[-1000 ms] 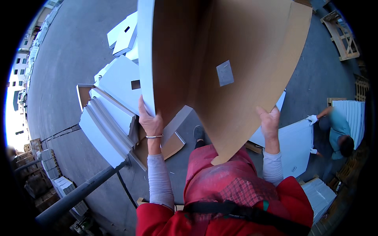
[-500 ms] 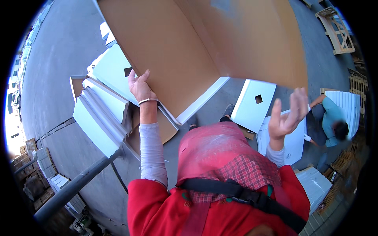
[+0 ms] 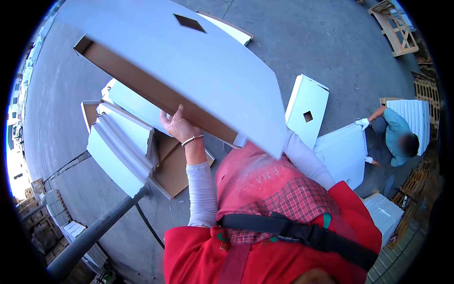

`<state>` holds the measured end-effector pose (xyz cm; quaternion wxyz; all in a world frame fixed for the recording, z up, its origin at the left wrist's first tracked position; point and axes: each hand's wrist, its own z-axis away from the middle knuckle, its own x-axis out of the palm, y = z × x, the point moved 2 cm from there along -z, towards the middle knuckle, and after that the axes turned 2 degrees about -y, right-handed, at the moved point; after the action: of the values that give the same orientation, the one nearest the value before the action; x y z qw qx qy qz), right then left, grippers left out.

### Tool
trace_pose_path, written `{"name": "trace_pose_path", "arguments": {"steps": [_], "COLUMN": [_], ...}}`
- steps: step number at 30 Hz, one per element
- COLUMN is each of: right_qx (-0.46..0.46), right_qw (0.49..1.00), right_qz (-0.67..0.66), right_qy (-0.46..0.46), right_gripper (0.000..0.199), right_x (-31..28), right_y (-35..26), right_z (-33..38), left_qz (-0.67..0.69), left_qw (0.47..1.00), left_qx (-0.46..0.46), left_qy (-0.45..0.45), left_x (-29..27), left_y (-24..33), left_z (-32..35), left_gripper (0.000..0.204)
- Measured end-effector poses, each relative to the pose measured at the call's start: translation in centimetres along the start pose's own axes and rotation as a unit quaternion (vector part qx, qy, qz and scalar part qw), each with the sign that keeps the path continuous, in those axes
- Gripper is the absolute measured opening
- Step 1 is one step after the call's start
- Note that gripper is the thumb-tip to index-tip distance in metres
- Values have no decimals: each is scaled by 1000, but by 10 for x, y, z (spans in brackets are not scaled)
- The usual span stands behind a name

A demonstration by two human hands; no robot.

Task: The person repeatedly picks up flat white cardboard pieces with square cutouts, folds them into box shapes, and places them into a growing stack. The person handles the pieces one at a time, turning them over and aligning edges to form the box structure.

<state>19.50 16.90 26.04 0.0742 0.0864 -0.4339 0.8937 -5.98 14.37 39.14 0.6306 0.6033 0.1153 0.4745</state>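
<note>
A large cardboard box [image 3: 222, 80], white outside and brown inside, hangs tilted in front of me, with a diamond-shaped cut-out in its broad white panel. My left hand [image 3: 180, 125] is closed on its lower brown edge, the thumb and fingers at the rim. My right forearm in a white sleeve [image 3: 307, 161] reaches behind the near corner of the panel. That panel hides my right hand completely, so its grip does not show.
Folded white cartons [image 3: 123, 151] lie heaped at left, beside a dark pole [image 3: 99, 232]. Another white carton [image 3: 307, 106] lies on the floor at right. A co-worker [image 3: 397, 135] in a teal top handles a white sheet [image 3: 343, 151]. A wooden frame [image 3: 395, 28] stands far right.
The box has turned over from its brown inside to its white outside and swung down to the left. My right hand, open and raised before, has gone behind the panel.
</note>
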Motion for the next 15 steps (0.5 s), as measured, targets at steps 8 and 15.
{"name": "trace_pose_path", "arguments": {"steps": [8,15], "right_qx": [-12,-85], "right_qw": [998,957], "right_qz": [32,278], "right_qy": [56,0], "right_gripper": [25,27], "right_x": [28,44], "right_y": [-35,-81], "right_z": [24,49], "left_qz": [-178,-223], "left_qw": [970,935], "left_qx": [-133,-244], "left_qy": [-100,-126], "left_x": [-139,-170], "left_y": [-77,-110], "left_z": [-10,4], "left_gripper": [37,30]}}
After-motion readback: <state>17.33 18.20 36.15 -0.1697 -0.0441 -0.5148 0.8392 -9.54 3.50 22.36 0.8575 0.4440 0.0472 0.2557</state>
